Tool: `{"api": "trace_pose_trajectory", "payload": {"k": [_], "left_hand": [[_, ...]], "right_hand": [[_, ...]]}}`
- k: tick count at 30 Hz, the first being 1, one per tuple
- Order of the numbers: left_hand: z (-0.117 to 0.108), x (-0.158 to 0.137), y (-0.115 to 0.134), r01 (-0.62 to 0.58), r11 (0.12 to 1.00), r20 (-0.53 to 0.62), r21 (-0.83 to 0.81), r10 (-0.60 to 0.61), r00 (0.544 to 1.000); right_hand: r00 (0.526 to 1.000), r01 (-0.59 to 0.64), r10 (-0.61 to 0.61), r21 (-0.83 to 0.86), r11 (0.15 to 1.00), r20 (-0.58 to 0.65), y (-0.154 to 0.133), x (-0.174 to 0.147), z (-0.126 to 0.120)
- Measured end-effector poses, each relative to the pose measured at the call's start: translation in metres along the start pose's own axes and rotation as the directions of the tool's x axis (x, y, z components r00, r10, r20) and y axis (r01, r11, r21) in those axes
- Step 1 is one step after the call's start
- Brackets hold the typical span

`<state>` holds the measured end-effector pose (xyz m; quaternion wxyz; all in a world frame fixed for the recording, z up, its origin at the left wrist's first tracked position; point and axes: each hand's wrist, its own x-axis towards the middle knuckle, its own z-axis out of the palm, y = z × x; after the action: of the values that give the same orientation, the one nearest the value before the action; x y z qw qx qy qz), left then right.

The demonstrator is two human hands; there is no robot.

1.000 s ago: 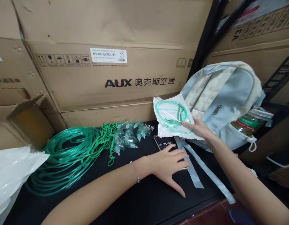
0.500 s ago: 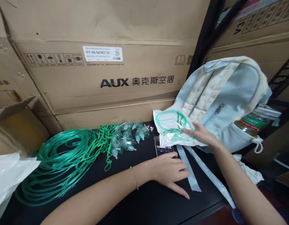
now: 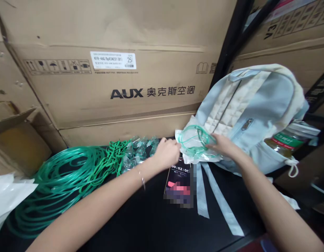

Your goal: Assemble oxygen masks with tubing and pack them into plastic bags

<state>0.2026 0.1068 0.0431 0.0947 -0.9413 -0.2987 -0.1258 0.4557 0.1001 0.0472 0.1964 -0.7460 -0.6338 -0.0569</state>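
My right hand point(image 3: 223, 145) grips the right side of a clear-and-white plastic bag point(image 3: 187, 158), which leans against the backpack. Through the film shows a loop of green tubing point(image 3: 195, 127). At the bag's left edge is my left hand point(image 3: 167, 152), fingers curled closed; what they hold, if anything, is hidden. Just below it a phone point(image 3: 177, 176) lies on the black surface, its timer reading 00:02:00. Left of that hand are several clear green-tinted plastic masks point(image 3: 137, 147), partly covered by the wrist. Beside them lie a heap of green elastic straps point(image 3: 116, 150) and coiled green tubing point(image 3: 64, 168).
A light blue backpack point(image 3: 256, 105) stands at the right, its straps hanging over the black table point(image 3: 141, 220). A lidded jar point(image 3: 290, 138) sits in its side pocket. Large cardboard boxes point(image 3: 151, 28) form the back wall. White plastic packaging point(image 3: 9, 196) lies at far left.
My left hand has lifted off the phone, moved up and left to the bag's left edge, and its fingers have closed. The phone's screen is now uncovered. My right hand stays on the bag.
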Motion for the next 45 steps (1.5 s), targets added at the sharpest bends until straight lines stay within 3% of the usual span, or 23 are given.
{"api": "trace_pose_trajectory", "payload": {"k": [4, 7, 18, 27, 34, 42, 45], "left_hand": [[0.017, 0.04, -0.035, 0.038, 0.999, 0.171, 0.037, -0.044, 0.984], [0.032, 0.054, -0.042, 0.049, 0.998, 0.268, 0.05, -0.06, 0.962], [0.028, 0.058, -0.048, 0.05, 0.999, 0.441, 0.016, -0.052, 0.896], [0.025, 0.036, -0.069, 0.009, 0.994, 0.346, -0.11, 0.03, 0.938], [0.028, 0.035, -0.071, -0.016, 0.99, 0.31, -0.142, 0.06, 0.949], [0.025, 0.047, -0.066, -0.04, 0.988, 0.228, -0.152, 0.075, 0.971], [0.02, 0.046, -0.054, -0.116, 0.971, 0.202, -0.207, 0.159, 0.967]], "right_hand": [[0.997, 0.0, 0.004, -0.061, 0.998, 0.075, -0.008, 0.005, 0.014], [0.993, 0.014, -0.004, -0.085, 0.996, 0.118, -0.011, 0.002, 0.019], [0.983, 0.049, -0.025, -0.123, 0.991, 0.183, -0.022, -0.006, 0.026], [0.981, -0.004, 0.038, -0.175, 0.985, 0.191, -0.038, -0.012, 0.029], [0.988, -0.091, 0.119, -0.262, 0.961, 0.094, -0.043, -0.025, 0.027], [0.997, -0.048, 0.058, -0.213, 0.976, 0.041, -0.036, -0.023, 0.025], [0.999, -0.031, 0.032, -0.156, 0.987, 0.004, -0.028, -0.018, 0.023]]}}
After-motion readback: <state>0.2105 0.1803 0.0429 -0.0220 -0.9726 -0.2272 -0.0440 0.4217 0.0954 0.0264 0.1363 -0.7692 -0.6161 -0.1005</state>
